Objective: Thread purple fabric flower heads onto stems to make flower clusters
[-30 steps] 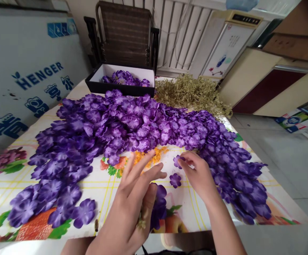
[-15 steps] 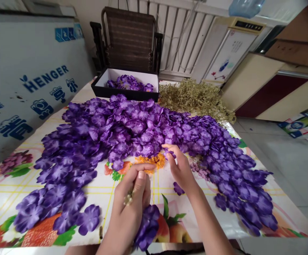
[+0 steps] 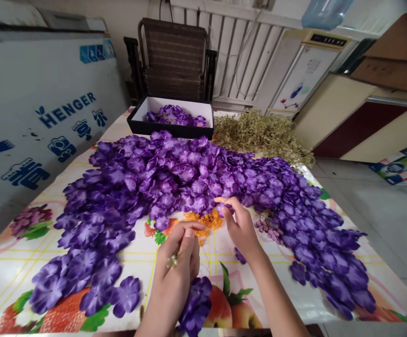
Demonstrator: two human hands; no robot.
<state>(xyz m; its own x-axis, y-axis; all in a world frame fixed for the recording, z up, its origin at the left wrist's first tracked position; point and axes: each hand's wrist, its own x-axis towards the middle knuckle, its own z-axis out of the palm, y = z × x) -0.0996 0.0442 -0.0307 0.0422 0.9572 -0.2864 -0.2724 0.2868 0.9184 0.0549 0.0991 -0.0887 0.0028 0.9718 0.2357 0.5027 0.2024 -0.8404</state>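
My left hand (image 3: 173,274) is closed in a fist around an artificial flower; its purple petals (image 3: 196,304) hang out below the fist. Small pale green buds (image 3: 171,261) poke out near the base of the thumb. My right hand (image 3: 243,231) pinches a single purple fabric petal piece (image 3: 226,209) between thumb and index finger, at the front of a big heap of purple petal pieces (image 3: 175,173). Between the hands and the heap lies a small pile of orange flower centres (image 3: 208,221). One loose petal piece (image 3: 239,255) rests beside my right wrist.
A black box (image 3: 170,129) with white inside holds more purple flowers at the table's far edge. To its right lies a bundle of olive-green stems (image 3: 263,131). A fruit-patterned cloth (image 3: 136,262) covers the table. Beyond stand a brown chair (image 3: 175,56) and a white freezer (image 3: 21,103) at left.
The whole view has shifted slightly, so everything sits a little lower and to the right. Both hands keep nearly the same grip and place.
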